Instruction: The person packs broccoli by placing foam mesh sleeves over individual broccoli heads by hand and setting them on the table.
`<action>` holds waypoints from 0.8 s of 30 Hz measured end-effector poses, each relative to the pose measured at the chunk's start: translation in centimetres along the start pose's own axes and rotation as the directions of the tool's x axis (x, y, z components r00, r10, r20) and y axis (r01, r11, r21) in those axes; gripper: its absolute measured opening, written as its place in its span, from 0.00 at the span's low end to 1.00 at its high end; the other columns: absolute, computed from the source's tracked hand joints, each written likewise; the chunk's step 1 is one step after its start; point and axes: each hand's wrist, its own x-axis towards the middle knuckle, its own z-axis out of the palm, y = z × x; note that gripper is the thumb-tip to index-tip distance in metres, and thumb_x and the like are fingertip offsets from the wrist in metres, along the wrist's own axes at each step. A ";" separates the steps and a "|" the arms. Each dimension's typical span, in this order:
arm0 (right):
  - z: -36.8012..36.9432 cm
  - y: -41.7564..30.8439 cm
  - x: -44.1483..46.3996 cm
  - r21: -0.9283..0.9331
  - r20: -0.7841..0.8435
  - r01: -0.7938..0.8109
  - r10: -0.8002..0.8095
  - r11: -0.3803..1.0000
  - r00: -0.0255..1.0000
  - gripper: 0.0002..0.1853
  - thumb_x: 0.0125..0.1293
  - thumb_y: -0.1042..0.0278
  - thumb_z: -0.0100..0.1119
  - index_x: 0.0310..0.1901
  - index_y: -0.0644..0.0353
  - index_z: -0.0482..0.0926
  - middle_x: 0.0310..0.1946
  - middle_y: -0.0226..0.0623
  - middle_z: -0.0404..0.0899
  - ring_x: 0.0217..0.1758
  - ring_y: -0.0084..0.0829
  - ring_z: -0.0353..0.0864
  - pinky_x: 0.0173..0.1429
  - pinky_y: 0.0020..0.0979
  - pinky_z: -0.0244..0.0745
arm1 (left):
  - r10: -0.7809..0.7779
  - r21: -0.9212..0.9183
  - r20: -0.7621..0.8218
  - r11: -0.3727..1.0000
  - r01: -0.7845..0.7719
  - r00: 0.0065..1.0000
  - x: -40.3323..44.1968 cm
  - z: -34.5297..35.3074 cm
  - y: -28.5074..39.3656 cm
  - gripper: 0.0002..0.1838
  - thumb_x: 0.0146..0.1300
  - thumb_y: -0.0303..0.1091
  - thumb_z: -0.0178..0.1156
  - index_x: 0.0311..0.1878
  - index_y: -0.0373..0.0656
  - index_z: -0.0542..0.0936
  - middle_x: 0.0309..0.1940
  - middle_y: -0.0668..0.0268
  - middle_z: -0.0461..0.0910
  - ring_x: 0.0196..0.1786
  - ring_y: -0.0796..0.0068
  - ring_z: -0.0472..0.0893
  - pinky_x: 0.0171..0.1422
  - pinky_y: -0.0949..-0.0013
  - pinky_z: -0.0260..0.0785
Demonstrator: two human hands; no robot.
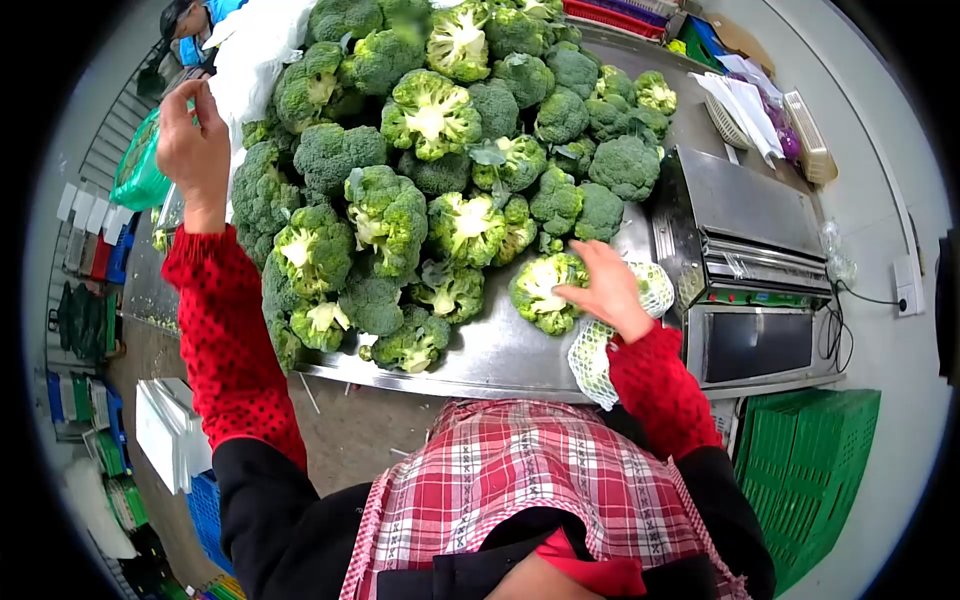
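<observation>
My right hand [612, 290] is closed on the right side of a broccoli head [538, 288] that lies cut side up on the steel table [500, 350]. Its thumb is over the pale stem, and the fingers are at the far edge. White foam netting [592, 365] lies under and beside that wrist, with more of it [655, 288] to the right. High at the left, my left hand [193, 145] is raised with curled fingers, beside a white heap of packing material [262, 65]. Whatever those fingers may hold is hidden. A large pile of broccoli [400, 190] lies between my hands.
A steel wrapping machine [745, 240] stands at the table's right, its cable running to a wall socket. Green crates [810, 480] are stacked below it. Another person [190, 25] is at the far left, near a green bag [142, 165]. White boards [170, 430] stand left.
</observation>
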 end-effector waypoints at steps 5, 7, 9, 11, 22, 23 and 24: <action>5.2 -0.1 -0.5 0.174 -0.034 0.205 -0.202 0.963 0.979 0.38 0.39 0.56 0.75 0.55 0.56 0.72 0.53 0.45 0.68 0.52 0.50 0.69 0.54 0.44 0.69 | -0.113 0.176 0.691 0.984 -0.014 0.714 -4.9 4.1 -6.5 0.29 0.52 0.22 0.53 0.59 0.57 0.74 0.61 0.59 0.70 0.53 0.52 0.77 0.50 0.55 0.73; 3.8 -3.1 -2.2 0.078 -0.102 0.374 -0.366 0.924 0.925 0.29 0.39 0.62 0.73 0.48 0.50 0.77 0.53 0.40 0.68 0.52 0.46 0.68 0.53 0.42 0.68 | -0.101 0.071 0.553 0.995 0.074 0.827 -7.2 4.6 -7.1 0.21 0.52 0.23 0.54 0.50 0.53 0.78 0.53 0.57 0.75 0.45 0.53 0.80 0.49 0.57 0.73; 4.2 -4.0 -3.0 -0.040 -0.222 0.507 -0.502 0.861 0.836 0.17 0.47 0.71 0.65 0.42 0.53 0.79 0.47 0.37 0.72 0.50 0.42 0.69 0.50 0.43 0.67 | -0.184 0.007 0.467 0.979 0.204 0.865 -6.7 4.2 -5.9 0.17 0.48 0.29 0.67 0.44 0.49 0.80 0.44 0.59 0.79 0.44 0.54 0.80 0.46 0.59 0.73; 4.3 -4.1 -3.9 -0.131 -0.200 0.529 -0.544 0.839 0.815 0.15 0.48 0.70 0.63 0.41 0.53 0.79 0.46 0.36 0.72 0.46 0.40 0.69 0.48 0.41 0.66 | -0.209 0.083 0.397 0.978 0.192 0.894 -5.4 3.6 -3.5 0.14 0.50 0.31 0.66 0.42 0.51 0.80 0.45 0.62 0.79 0.43 0.56 0.81 0.43 0.60 0.74; -7.7 -11.2 -0.2 0.247 -0.629 0.658 -0.399 0.711 0.667 0.21 0.49 0.68 0.72 0.46 0.62 0.79 0.45 0.44 0.79 0.45 0.43 0.80 0.46 0.38 0.77 | -0.028 -0.521 0.569 0.761 0.387 0.822 0.6 -8.5 13.3 0.04 0.58 0.23 0.61 0.34 0.37 0.76 0.21 0.65 0.78 0.23 0.82 0.79 0.26 0.76 0.70; -10.4 -13.1 1.0 0.301 -0.705 0.710 -0.353 0.637 0.615 0.22 0.49 0.70 0.72 0.48 0.61 0.79 0.47 0.43 0.77 0.46 0.41 0.79 0.45 0.38 0.77 | 0.044 -0.555 0.683 0.679 0.480 0.729 0.1 -10.4 15.9 0.05 0.60 0.22 0.60 0.39 0.37 0.75 0.24 0.67 0.79 0.25 0.85 0.78 0.25 0.77 0.69; -11.7 -14.0 1.8 0.321 -0.682 0.751 -0.409 0.577 0.606 0.21 0.50 0.72 0.70 0.48 0.61 0.78 0.44 0.42 0.77 0.43 0.40 0.80 0.43 0.36 0.76 | 0.026 -0.599 0.765 0.399 0.695 0.644 -1.1 -11.6 18.4 0.07 0.61 0.22 0.59 0.42 0.38 0.75 0.27 0.67 0.79 0.27 0.85 0.78 0.26 0.78 0.69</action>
